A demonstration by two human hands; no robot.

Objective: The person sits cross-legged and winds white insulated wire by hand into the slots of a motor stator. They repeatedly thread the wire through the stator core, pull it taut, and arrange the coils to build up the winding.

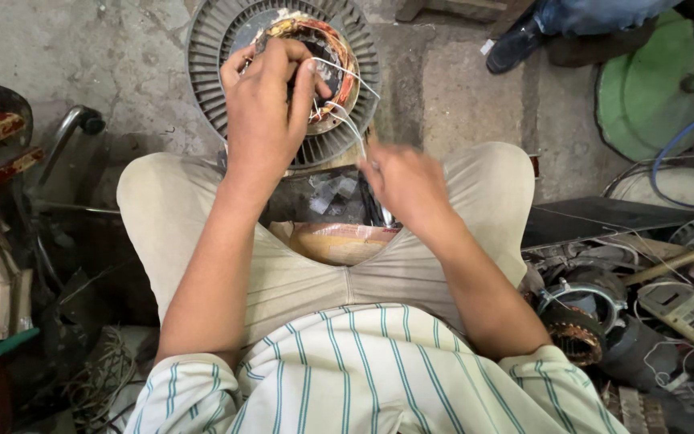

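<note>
The finned round motor stator (283, 80) sits on the concrete floor at 12 o'clock, between the person's knees. The left hand (265, 104) rests on its copper winding (323, 48), fingers pinched together on thin white wires (347, 120). The right hand (403, 181), at about 3 o'clock from the left, is blurred and closed around the wires' other end. Another stator (576, 321) lies at 4 o'clock.

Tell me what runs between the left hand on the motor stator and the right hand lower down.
In the head view, thin white wires run from the motor stator, where the left hand rests, down to the right hand.
</note>
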